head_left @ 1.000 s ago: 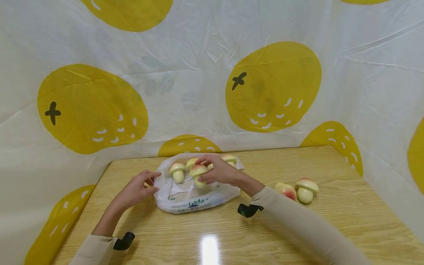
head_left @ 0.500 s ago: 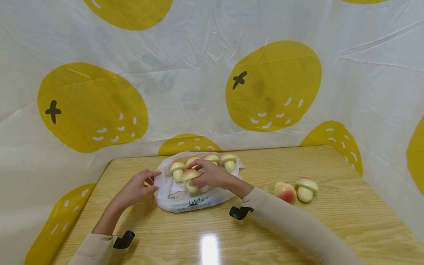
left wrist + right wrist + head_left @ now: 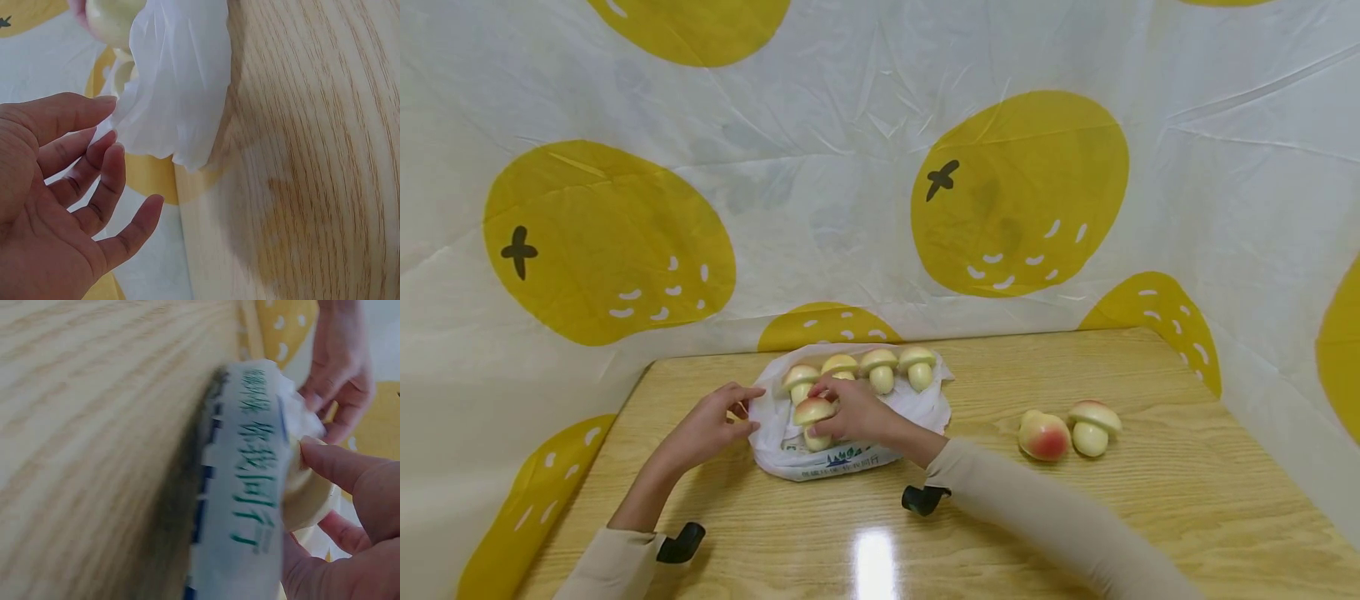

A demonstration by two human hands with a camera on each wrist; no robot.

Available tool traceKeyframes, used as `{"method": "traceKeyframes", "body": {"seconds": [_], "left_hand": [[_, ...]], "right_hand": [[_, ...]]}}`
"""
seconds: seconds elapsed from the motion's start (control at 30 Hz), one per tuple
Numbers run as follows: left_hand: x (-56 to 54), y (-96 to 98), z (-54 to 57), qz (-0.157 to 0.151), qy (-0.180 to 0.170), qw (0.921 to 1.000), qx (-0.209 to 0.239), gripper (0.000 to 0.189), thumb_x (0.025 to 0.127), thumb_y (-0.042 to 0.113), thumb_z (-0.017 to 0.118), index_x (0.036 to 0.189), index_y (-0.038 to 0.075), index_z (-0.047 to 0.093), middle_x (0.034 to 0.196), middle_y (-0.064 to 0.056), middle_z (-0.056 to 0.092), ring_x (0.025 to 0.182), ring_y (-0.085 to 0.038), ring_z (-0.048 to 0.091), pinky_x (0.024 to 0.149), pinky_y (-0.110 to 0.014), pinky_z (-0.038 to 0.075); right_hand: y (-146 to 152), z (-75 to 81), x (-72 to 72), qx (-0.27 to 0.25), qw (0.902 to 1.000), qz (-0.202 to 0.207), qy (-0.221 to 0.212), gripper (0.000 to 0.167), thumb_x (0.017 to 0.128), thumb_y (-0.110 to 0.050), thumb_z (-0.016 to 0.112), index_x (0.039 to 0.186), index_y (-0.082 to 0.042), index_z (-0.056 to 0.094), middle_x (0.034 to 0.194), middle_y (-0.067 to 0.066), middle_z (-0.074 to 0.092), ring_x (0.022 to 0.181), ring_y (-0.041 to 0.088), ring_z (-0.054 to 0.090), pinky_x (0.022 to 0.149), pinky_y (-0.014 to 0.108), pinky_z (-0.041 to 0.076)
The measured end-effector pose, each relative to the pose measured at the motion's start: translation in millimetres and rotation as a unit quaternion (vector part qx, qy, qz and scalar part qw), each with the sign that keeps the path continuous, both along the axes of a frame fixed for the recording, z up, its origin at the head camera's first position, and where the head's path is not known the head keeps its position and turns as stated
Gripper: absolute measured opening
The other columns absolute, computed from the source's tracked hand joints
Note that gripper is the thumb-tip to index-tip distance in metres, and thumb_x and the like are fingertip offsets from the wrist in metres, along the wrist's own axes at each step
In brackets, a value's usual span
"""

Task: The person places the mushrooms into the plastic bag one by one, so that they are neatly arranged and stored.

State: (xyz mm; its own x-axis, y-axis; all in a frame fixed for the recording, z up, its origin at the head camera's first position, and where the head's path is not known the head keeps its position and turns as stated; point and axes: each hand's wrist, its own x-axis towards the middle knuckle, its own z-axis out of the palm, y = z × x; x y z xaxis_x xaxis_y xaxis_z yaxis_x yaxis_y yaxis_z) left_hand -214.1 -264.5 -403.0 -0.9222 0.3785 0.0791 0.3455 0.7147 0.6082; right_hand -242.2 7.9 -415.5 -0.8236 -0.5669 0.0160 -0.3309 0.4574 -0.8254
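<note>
In the head view, a white plastic bag [image 3: 777, 457] with green print lies spread at the table's back left, its rim turned down. My right hand [image 3: 850, 411] grips a toy mushroom [image 3: 815, 411] with a reddish cap, low over the bag's front part. Its thumb and fingers sit on either side of the mushroom [image 3: 309, 497] in the right wrist view. Several more toy mushrooms [image 3: 880, 367] stand in a row toward the bag's back. My left hand [image 3: 715, 421] is at the bag's left edge. Its fingertips touch or nearly touch the plastic [image 3: 175, 81], thumb and index apart.
To the right of the bag, two more toy mushrooms lie on the table: one tipped with its red cap [image 3: 1047, 439] showing, one upright [image 3: 1093, 429]. A cloth [image 3: 835, 225] printed with yellow fruit hangs behind the wooden table [image 3: 1000, 517]. A black device [image 3: 681, 543] sits at my left wrist.
My right hand has moved left and toward me with the toy mushroom, down to the bag's front part. The mushrooms behind it show more fully. My left hand has stayed in place.
</note>
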Motion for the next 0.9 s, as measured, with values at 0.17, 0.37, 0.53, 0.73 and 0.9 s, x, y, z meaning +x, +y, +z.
{"method": "traceKeyframes", "body": {"seconds": [0.17,0.37,0.53,0.73,0.9], "left_hand": [[-0.4,-0.5,-0.4,0.003,0.0,1.0,-0.002,0.045,0.09,0.004,0.074,0.133,-0.006,0.062,0.1,-0.006,0.06,0.093,-0.02,0.058,0.076,-0.03,0.053],[0.4,-1.4,-0.7,0.005,0.002,1.0,-0.005,0.045,0.09,0.003,0.074,0.133,-0.006,0.062,0.1,-0.007,0.06,0.093,-0.02,0.059,0.077,-0.031,0.054],[0.6,-1.8,-1.0,0.006,-0.002,1.0,-0.003,0.046,0.09,0.003,0.073,0.133,-0.006,0.062,0.1,-0.007,0.059,0.093,-0.02,0.058,0.078,-0.031,0.053],[1.0,-2.1,-0.5,0.005,-0.002,1.0,-0.002,0.045,0.09,0.002,0.073,0.133,-0.006,0.062,0.1,-0.007,0.059,0.092,-0.02,0.058,0.077,-0.03,0.053],[1.1,-1.9,-0.2,0.005,-0.004,1.0,-0.001,0.045,0.09,0.003,0.073,0.133,-0.006,0.062,0.101,-0.007,0.059,0.093,-0.02,0.058,0.077,-0.03,0.052]], "right_hand": [[-3,-4.9,3.6,0.067,0.994,0.009,0.086,0.046,0.084,-0.03,0.085,0.122,-0.013,0.065,0.109,0.002,0.066,0.093,0.013,0.057,0.078,0.027,0.046],[-6,-4.4,4.5,0.091,0.9916,0.001,0.092,0.049,0.086,-0.036,0.083,0.125,-0.013,0.064,0.11,0.001,0.067,0.092,0.012,0.06,0.078,0.027,0.048],[-9,-4.5,3.3,0.083,0.9922,0.005,0.092,0.049,0.087,-0.032,0.082,0.129,-0.013,0.065,0.117,0.003,0.07,0.106,0.017,0.064,0.087,0.029,0.051],[-11,-3.7,2.8,0.064,0.9937,0.017,0.09,0.047,0.088,-0.023,0.081,0.131,-0.011,0.065,0.123,0.004,0.07,0.114,0.021,0.065,0.092,0.03,0.05],[-11,-2.8,1.2,0.063,0.9937,0.024,0.089,0.048,0.088,-0.019,0.082,0.132,-0.01,0.065,0.125,0.005,0.068,0.116,0.022,0.064,0.092,0.029,0.05]]}}
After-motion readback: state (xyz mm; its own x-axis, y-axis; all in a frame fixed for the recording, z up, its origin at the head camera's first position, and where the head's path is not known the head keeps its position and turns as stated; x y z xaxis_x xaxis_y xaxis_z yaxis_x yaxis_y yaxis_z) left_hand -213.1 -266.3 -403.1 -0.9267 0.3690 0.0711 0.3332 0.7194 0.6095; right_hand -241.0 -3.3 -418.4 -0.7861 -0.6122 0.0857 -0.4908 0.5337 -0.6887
